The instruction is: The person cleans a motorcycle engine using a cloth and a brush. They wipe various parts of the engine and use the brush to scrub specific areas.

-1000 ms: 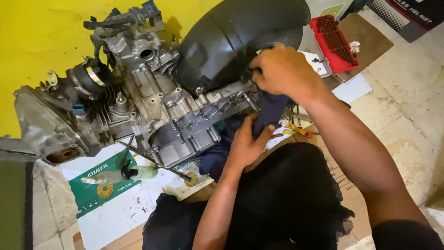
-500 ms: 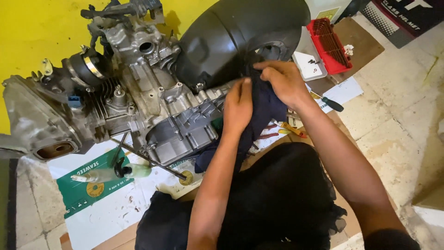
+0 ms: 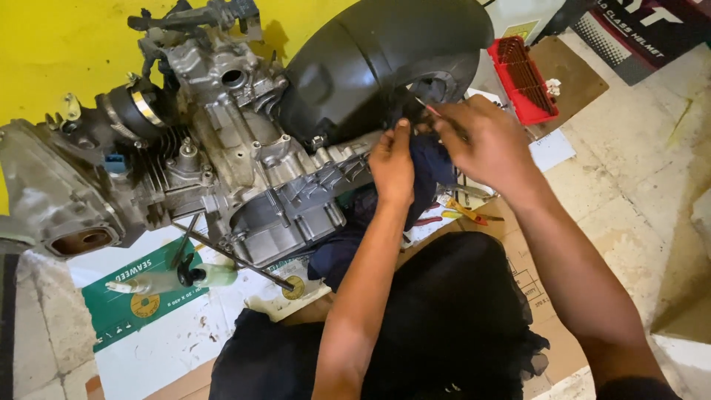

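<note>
A grey scooter engine point(image 3: 244, 155) lies on flattened cardboard against a yellow wall, with a black plastic cover point(image 3: 370, 59) on its right end. A dark blue cloth point(image 3: 429, 167) hangs at the lower edge of that cover. My left hand point(image 3: 392, 163) presses on the cloth next to the engine casing. My right hand point(image 3: 489, 144) is closed on the cloth's upper right part, and a thin reddish tool tip shows above its fingers. What lies under the cloth is hidden.
A red plastic grille point(image 3: 522, 78) lies at the back right. Yellow-handled pliers point(image 3: 466, 213) rest by my right wrist. A long metal rod point(image 3: 229, 255) and a small pale bottle point(image 3: 185, 278) lie in front of the engine. A black cloth point(image 3: 444, 326) covers my lap.
My left hand has risen from below the cloth up to the cover's edge. My right hand has shifted right and down a little, staying on the cloth.
</note>
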